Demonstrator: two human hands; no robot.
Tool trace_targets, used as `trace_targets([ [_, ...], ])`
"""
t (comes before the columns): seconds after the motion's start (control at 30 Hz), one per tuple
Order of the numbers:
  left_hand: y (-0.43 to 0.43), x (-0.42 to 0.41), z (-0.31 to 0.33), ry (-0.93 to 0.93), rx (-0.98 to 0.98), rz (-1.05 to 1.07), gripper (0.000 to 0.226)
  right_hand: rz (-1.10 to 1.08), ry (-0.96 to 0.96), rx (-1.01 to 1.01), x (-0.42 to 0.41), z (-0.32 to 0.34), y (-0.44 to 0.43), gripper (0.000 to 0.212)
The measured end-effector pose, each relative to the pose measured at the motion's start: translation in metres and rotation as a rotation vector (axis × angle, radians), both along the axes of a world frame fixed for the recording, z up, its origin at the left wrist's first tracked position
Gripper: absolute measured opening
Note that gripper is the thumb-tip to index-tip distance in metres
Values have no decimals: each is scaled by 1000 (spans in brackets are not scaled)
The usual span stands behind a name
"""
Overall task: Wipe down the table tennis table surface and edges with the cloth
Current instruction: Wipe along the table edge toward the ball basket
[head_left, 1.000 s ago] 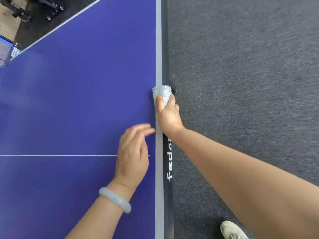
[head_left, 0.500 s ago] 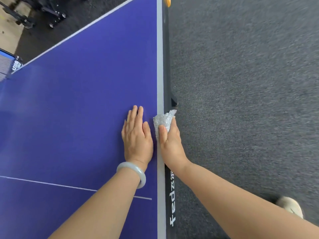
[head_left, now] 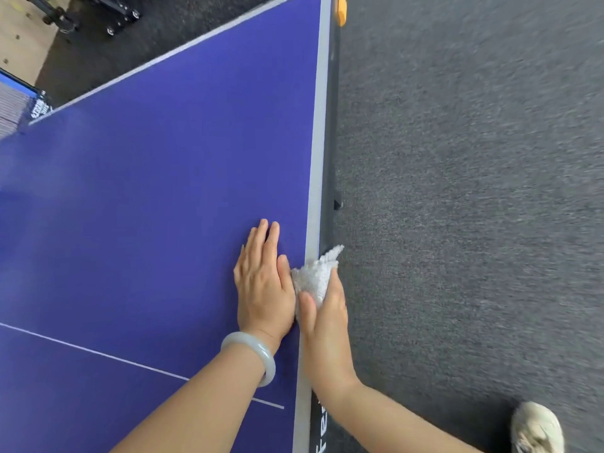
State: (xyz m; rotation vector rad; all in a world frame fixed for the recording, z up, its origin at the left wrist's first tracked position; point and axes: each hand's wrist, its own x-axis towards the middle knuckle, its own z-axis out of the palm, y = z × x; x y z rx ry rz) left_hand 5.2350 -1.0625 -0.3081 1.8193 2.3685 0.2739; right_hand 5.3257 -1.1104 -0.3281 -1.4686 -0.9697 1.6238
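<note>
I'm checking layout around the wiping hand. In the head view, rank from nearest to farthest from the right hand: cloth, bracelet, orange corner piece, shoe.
1. cloth, gripped in the right hand
2. bracelet, left wrist
3. shoe, floor, lower right
4. orange corner piece, far table end

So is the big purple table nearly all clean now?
Can't tell what is already clean: the purple table top shows no wet streaks or dirt. Right now the right hand presses the bunched white cloth on the grey side edge; the left hand lies flat beside it. That edge up to the orange corner piece seems left.
</note>
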Motion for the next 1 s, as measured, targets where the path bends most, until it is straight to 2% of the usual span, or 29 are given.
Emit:
trace_targets([
  [0.1, 1, -1, 1, 3, -4, 5, 53, 3, -28, -20, -2, -3, 23, 64],
  [0.2, 2, -1, 0, 9, 6, 1, 51, -23, -31, -141, -3, -1, 109, 61],
  [0.3, 0, -1, -1, 20, 0, -10, 51, -29, -33, -125, 0, -1, 161, 64],
  [0.37, -1, -3, -2, 23, -11, -3, 51, -27, -26, -114, -3, -1, 139, 64],
  [0.5, 1, -1, -1, 4, -20, 2, 51, -77, -43, -91, -5, 2, 34, 64],
  [0.57, 0, -1, 0, 8, -21, -12, 51, -67, -39, -87, -5, 1, 17, 65],
  [0.67, -2, -3, -1, 34, -40, -5, 52, -17, -67, -112, -5, 0, 48, 65],
  [0.83, -1, 1, -2, 115, -49, -35, 54, -72, -105, -142, -2, 5, 160, 64],
  [1.0, -2, 2, -4, 181, -72, -45, 57, -62, -186, -86, -3, 3, 168, 63],
])
